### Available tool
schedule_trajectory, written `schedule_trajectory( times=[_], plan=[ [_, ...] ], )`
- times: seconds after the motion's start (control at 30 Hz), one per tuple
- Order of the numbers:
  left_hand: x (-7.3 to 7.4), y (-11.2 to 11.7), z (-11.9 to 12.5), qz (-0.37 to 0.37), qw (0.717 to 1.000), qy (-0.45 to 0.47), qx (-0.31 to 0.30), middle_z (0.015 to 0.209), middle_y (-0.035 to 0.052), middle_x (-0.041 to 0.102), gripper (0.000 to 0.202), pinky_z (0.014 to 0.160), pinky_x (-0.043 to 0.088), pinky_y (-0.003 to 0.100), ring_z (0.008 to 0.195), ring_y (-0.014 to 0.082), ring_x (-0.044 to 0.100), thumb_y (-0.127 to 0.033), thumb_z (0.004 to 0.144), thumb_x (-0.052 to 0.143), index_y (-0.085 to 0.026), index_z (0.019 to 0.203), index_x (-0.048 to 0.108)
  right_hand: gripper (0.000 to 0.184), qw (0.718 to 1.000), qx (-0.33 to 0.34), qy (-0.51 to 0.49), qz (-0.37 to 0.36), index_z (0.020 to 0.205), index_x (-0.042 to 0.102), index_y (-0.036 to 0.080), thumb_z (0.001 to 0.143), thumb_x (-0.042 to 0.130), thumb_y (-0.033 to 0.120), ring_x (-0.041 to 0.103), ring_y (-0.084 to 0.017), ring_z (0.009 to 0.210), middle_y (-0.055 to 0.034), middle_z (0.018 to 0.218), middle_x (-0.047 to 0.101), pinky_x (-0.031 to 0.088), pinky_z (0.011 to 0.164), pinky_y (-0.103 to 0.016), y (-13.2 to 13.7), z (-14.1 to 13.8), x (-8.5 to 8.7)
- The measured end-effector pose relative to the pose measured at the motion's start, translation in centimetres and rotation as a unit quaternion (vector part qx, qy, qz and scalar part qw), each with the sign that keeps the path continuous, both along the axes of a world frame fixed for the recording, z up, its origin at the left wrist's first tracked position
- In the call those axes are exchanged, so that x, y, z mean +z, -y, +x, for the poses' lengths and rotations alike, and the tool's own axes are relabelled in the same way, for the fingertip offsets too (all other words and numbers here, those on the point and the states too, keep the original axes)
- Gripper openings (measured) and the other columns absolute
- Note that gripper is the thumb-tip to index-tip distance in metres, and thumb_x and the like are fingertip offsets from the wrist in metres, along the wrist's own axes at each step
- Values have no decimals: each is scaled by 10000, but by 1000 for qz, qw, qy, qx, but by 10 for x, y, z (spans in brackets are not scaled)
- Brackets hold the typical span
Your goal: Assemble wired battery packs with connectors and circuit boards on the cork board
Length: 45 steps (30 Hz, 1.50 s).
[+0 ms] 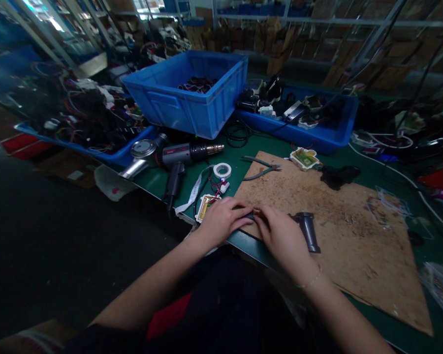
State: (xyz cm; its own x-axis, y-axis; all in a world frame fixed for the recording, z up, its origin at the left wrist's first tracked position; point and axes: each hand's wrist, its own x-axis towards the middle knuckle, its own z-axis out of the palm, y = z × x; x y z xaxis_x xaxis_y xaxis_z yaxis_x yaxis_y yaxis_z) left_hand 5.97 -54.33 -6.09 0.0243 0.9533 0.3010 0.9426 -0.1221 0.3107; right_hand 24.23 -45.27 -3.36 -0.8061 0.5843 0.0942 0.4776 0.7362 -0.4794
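Left hand (223, 219) and right hand (283, 232) pinch small dark piece (250, 215) from opposite sides, apparently steadying it, near brown flat board (369, 275).

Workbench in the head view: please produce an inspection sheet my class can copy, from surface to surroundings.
Surface: green tabletop; stained brown board on it.
Job's things: small dark piece, partly hidden; grey tubular part on the brown board.
Clutter: heat gun, tape roll, pliers.
Hands: left hand and right hand both grip the small dark piece.
Cables: black cable looped beside a blue crate; white cable at right.
Surroundings: shelving, cardboard boxes.
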Motion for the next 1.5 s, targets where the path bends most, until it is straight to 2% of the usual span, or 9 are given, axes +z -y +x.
schedule_trajectory(
  times=[0.13,0.3,0.47,0.6,0.7,0.8,1.0,1.27,1.5],
  plan=[
    [0,27,0,32,999,-5,43,1264,95,667,442,981,521,430,1149,263,618,-406,963,607,-232,1369,581,298,997,21,51,45,1267,624,249,999,514,180,635,-226,978,-68,1084,674,478,804,-311,0,0,-3],
    [-15,59,-23,92,982,8,164,1209,84,688,325,980,527,455,1129,263,643,-299,951,631,-258,1273,646,305,995,12,65,77,1276,640,242,1004,512,189,634,-208,939,-63,1054,671,466,761,-294,0,-2,-7],
    [-17,33,-64,24,994,79,66,1311,61,677,354,1119,460,458,1251,219,612,-368,993,566,-252,1326,597,268,992,-9,59,112,1226,659,211,994,524,200,616,-217,890,-58,956,651,447,718,-310,0,-6,-13],
    [-6,6,-79,-4,1000,21,18,1314,27,686,321,1147,414,500,1256,208,615,-364,1013,528,-277,1313,603,270,991,-14,34,131,1234,645,184,1002,508,204,599,-223,908,-65,971,640,453,750,-323,0,-6,-20],
    [1,4,-64,44,998,-24,39,1333,41,671,288,1096,455,472,1275,220,593,-287,1005,540,-262,1277,631,291,991,-8,24,134,1266,626,171,1000,513,197,594,-227,940,-76,1017,644,462,798,-329,1,-6,-24],
    [3,14,-29,90,994,-18,63,1295,63,686,298,1046,491,418,1229,217,611,-232,985,553,-224,1271,637,287,991,-9,22,132,1263,626,170,998,518,191,596,-229,941,-76,1018,648,468,809,-333,2,-6,-26],
    [-4,26,35,-9,996,-37,86,1467,124,553,488,1092,455,484,1354,295,508,-392,990,525,-196,1437,514,235,991,-3,14,132,1196,645,162,980,555,183,601,-234,930,-82,995,656,476,826,-342,3,-4,-26],
    [-20,27,37,-13,995,-43,84,1531,152,473,560,1163,395,494,1443,302,405,-420,994,498,-173,1494,448,189,995,-7,-4,100,1130,657,184,961,579,153,607,-228,921,-71,1005,666,471,840,-335,2,-1,-27],
    [-14,26,41,-31,993,-63,96,1535,138,473,563,1135,419,492,1435,307,419,-459,992,501,-219,1498,444,179,995,-18,0,98,1117,664,195,968,569,165,601,-226,920,-65,994,667,460,825,-326,4,-1,-26]
  ],
)
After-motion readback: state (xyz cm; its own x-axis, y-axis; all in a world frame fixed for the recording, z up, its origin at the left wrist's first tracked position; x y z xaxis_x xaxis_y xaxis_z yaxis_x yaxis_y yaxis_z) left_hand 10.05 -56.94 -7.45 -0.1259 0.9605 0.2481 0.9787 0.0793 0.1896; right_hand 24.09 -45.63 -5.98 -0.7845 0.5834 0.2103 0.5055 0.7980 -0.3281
